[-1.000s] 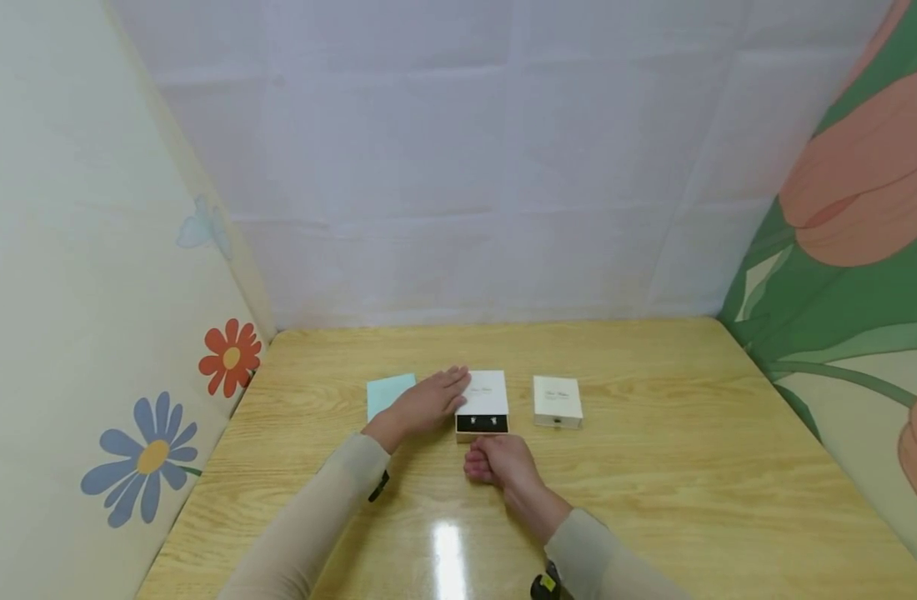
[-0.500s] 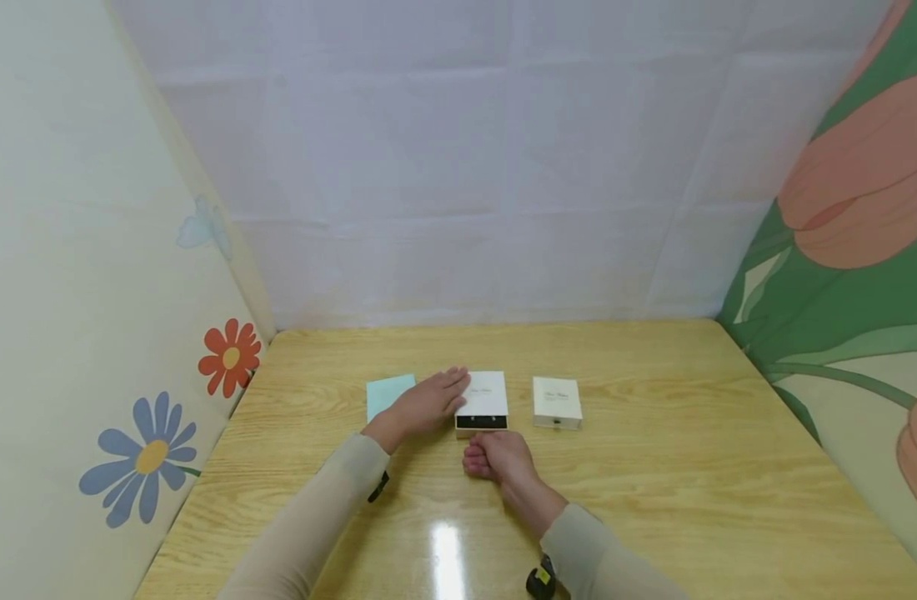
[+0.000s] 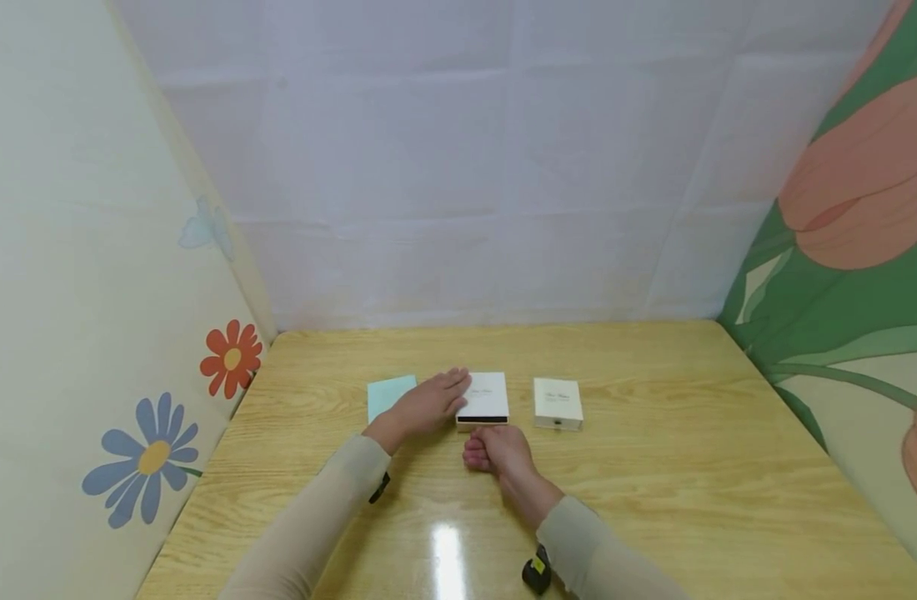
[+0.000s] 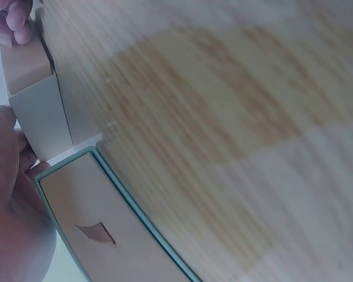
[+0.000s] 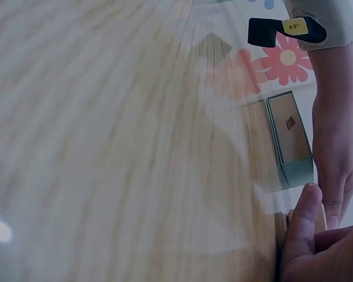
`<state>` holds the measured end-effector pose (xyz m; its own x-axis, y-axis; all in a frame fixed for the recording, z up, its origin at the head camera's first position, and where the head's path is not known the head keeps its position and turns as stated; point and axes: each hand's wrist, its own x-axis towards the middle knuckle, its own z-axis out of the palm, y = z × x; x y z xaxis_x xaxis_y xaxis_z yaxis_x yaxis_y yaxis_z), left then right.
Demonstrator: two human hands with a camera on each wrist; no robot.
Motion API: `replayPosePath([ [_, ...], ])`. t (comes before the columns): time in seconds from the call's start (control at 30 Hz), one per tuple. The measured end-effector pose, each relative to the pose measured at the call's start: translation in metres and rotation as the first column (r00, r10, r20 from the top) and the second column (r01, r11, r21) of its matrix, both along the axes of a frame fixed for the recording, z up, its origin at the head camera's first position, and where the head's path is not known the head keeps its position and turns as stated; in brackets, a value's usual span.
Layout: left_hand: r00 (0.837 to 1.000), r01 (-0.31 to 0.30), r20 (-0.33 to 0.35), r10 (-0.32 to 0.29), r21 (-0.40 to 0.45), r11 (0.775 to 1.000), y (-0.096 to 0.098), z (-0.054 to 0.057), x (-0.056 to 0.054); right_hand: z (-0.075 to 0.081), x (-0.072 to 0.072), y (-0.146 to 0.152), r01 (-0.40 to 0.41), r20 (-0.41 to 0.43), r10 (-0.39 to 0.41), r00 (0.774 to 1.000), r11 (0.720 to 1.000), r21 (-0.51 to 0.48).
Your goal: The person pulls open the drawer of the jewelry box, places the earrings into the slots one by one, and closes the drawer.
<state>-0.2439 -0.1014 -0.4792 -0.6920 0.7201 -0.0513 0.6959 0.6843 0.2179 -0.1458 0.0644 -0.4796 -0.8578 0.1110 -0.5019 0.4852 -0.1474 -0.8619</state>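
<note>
A white drawer-style jewelry box (image 3: 490, 397) with small printing on its lid lies mid-table. Its drawer (image 4: 25, 66) stands out a little, showing a thin black strip of the inside. My left hand (image 3: 428, 403) rests along the box's left side, straight fingertips at the lid's edge. Just in front, my right hand (image 3: 501, 450) has its fingers curled and presses against the drawer front. In the right wrist view the thumb (image 5: 306, 220) lies straight along that front. What lies inside the drawer is hidden now.
A teal box (image 3: 389, 395) with a notched drawer front sits to the left, partly covered by my left forearm and hand. To the right is a cream box (image 3: 558, 403) with a small dark tab. A white cloth backdrop (image 3: 458, 167) rises behind the wooden table (image 3: 691, 467).
The drawer has slid inward, away from me, covering the two small shiny pieces seen earlier on its black lining. My right hand has moved forward with it; my left hand stays put.
</note>
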Motion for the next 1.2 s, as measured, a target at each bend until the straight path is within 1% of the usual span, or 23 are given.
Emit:
replayPosePath([
  [0.13, 1.000, 0.002, -0.009, -0.002, 0.000, 1.000, 0.000, -0.002, 0.000, -0.002, -0.003, -0.001, 0.009, -0.006, -0.009, 1.000, 1.000, -0.008],
  [0.27, 1.000, -0.001, -0.012, 0.001, -0.001, 1.000, 0.000, -0.002, 0.000, -0.003, -0.005, -0.002, 0.021, -0.033, -0.022, 0.999, 0.999, -0.026],
  [0.37, 1.000, -0.006, -0.015, 0.006, -0.009, 1.000, 0.001, -0.002, 0.000, -0.003, -0.007, -0.002, 0.027, -0.038, -0.028, 0.999, 0.999, -0.024],
  [0.67, 1.000, -0.015, -0.014, 0.015, -0.009, 1.000, 0.002, -0.001, 0.001, -0.001, -0.010, -0.002, 0.042, -0.008, -0.042, 0.999, 0.999, -0.007],
  [1.2, 1.000, -0.009, -0.008, 0.009, -0.011, 1.000, 0.001, -0.001, 0.001, -0.002, -0.011, -0.003, 0.041, -0.036, -0.042, 0.998, 0.999, -0.017],
])
